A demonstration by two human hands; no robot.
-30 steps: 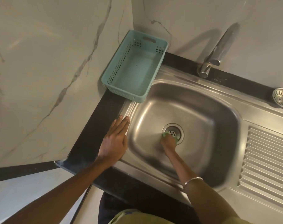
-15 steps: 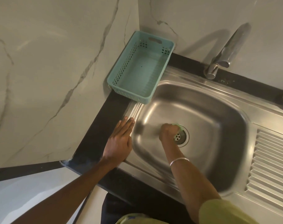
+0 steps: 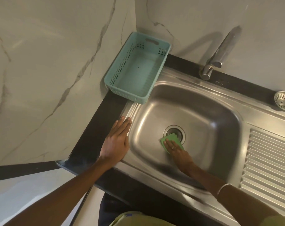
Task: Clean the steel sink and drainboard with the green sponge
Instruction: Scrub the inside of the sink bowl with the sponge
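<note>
The right hand [image 3: 174, 148] lies w/ straight fingers flat on top of the thin green rectangular sponge [image 3: 171, 141], pressing it down on the floor of the rounded steel sink basin [image 3: 208, 115]; nothing's curled round it that I can see, though the thumb side is blurred, so I can't be sure there. The sponge sits right at the near-left edge of the round steel drain [image 3: 174, 133], one corner lapping over the drain opening, its long axis running diagonally from near-left toward the drain. It pokes out ahead of the fingertips, i.e. away from the person, so a push fwd would prob. carry it across the drain and toward the back wall of the basin, where most of the unwiped steel lies from here. The left hand [image 3: 116, 142] is well apart from it, spread flat and relaxed, palm down on the black stone surface [image 3: 96, 136] w/ fingertips reaching onto the sink's ribbed left rim, bracing, holding nothing; the right is plainly the working hand. The sponge looks flat, thin, bright green, no visible suds. The ribbed steel drainboard [image 3: 268, 160] at right looks not yet reached. Also about: a teal plastic basket [image 3: 135, 74] in the corner, a chrome tap [image 3: 219, 53], a loose steel strainer [image 3: 283, 100].
</note>
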